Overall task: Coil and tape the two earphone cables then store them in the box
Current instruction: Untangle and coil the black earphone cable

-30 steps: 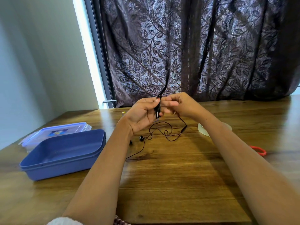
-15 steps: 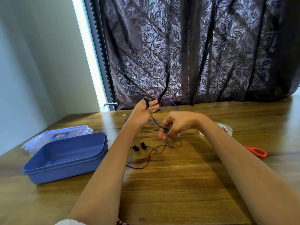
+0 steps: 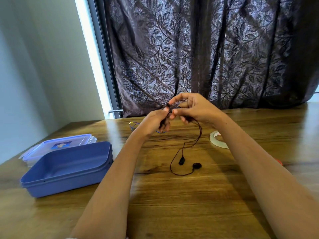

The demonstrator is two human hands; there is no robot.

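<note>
Both hands are raised above the far middle of the wooden table. My left hand [image 3: 154, 122] grips a few turns of the black earphone cable [image 3: 185, 147]. My right hand [image 3: 193, 107] pinches the same cable just to the right, thumb and forefinger together. The rest of the cable hangs down from my right hand to the table, where the two black earbuds [image 3: 196, 165] lie. A second, blue earphone cable [image 3: 133, 125] lies on the table behind my left hand, mostly hidden. The open blue box [image 3: 69, 168] stands at the left.
The box's clear lid [image 3: 58, 145] lies behind the box. A roll of clear tape [image 3: 218, 139] rests right of the hands. An orange scissors handle [image 3: 279, 162] peeks out behind my right forearm. A dark leaf-patterned curtain hangs at the table's far edge.
My right hand rose from low near the table back up to my left hand, drawing the cable with it. The earbuds were dragged to the right, and less cable lies loose.
</note>
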